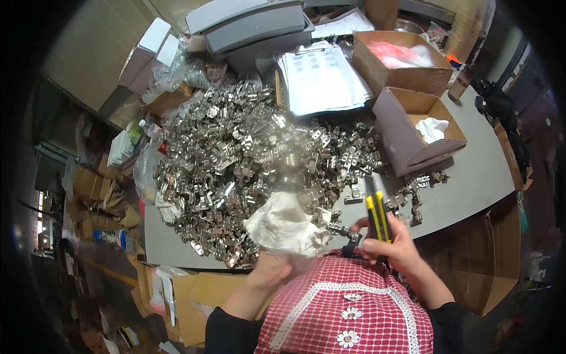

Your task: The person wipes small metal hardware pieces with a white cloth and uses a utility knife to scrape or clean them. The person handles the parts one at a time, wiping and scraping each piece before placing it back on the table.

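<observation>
My left hand [270, 271] grips a crumpled white cloth [283, 223] at the table's front edge, and its fingers are largely hidden under the fabric. A small metal part [320, 239] shows at the cloth's right side; whether my fingers pinch it I cannot tell. In my right hand [393, 248] is a black and yellow utility knife [378, 214], held upright with its upper end over the table. Beyond both hands spreads a big heap of shiny metal cabinet hinges [221, 155]. Several loose hinges [415, 201] lie to the right of the knife.
On the grey table [477, 177] stand an open carton with a white cloth [398, 146] and a larger carton [376, 73] holding pink plastic. Clipped papers [325, 84] and grey bins [256, 31] are behind the heap. Cardboard boxes [482, 261] stand below the front edge.
</observation>
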`<state>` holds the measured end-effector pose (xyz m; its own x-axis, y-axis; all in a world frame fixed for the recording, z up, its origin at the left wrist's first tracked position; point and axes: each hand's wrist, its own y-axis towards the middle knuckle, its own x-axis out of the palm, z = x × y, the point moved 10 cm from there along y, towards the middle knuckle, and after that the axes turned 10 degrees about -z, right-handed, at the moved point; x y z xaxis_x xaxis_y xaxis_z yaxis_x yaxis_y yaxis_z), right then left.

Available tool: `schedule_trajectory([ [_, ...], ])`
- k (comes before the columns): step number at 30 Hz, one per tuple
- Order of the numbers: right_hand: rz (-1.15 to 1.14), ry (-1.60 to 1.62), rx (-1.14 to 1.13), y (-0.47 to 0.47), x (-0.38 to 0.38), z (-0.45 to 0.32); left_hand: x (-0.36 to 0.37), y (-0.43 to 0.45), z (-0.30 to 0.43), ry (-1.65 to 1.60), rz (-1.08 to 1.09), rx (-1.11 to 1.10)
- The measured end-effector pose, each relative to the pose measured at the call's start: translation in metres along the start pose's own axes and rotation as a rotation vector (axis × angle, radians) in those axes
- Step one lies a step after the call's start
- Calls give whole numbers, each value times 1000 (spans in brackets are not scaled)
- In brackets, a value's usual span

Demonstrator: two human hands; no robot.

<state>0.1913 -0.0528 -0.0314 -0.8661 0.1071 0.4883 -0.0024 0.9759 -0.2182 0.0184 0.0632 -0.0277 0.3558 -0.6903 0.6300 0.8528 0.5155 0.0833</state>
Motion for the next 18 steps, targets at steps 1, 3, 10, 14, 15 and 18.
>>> schedule_trajectory([
  [1, -44, -23, -20, 4, 8, 3, 4, 6, -4, -85, 24, -6],
  [3, -45, -21, -44, 9, 16, 9, 3, 15, -15, -243, 126, -60],
  [10, -18, -60, -121, 14, 19, 12, 4, 24, -22, -382, 229, -90],
  [14, -4, -125, -159, 13, 16, 4, -4, 19, -29, -441, 356, -116],
  [15, -9, -96, -178, 12, 17, 2, -7, 17, -30, -427, 413, -116],
  [18, 4, -55, -241, 11, 19, -5, 18, 26, -31, -682, 235, -121],
])
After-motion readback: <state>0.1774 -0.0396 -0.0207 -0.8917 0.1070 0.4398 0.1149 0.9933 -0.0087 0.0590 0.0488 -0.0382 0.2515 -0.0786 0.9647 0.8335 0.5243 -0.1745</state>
